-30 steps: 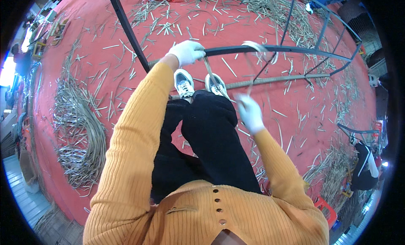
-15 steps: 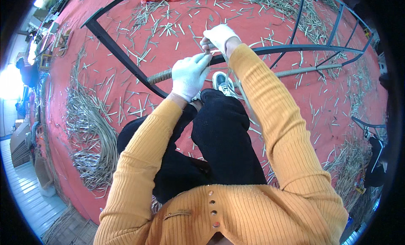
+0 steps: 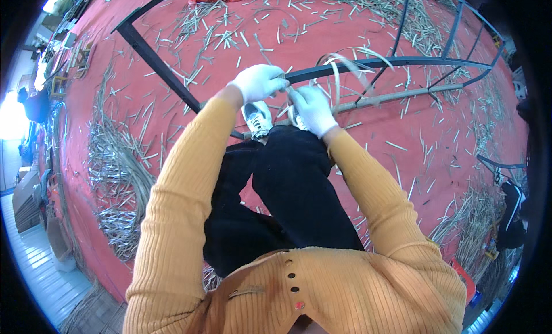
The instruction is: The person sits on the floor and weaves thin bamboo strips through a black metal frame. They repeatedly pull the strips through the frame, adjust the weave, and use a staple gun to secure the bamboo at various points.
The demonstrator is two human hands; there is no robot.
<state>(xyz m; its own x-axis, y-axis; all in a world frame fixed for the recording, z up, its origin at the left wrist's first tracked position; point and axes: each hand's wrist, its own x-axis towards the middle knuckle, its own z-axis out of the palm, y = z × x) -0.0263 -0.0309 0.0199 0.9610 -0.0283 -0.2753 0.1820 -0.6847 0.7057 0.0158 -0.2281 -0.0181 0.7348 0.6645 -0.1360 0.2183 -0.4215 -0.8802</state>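
Red floor littered with cane offcuts lies under the black metal frame (image 3: 374,64). Both gloved hands — left hand (image 3: 261,82), right hand (image 3: 312,108) — pinch the pale cane strip (image 3: 339,64) at its bar; keep it taut, turns snug.

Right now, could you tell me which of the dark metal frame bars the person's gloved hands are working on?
The long curved bar running right from the left hand and right hand. It carries a pale strip loop; the straight diagonal bar lies untouched to the left.
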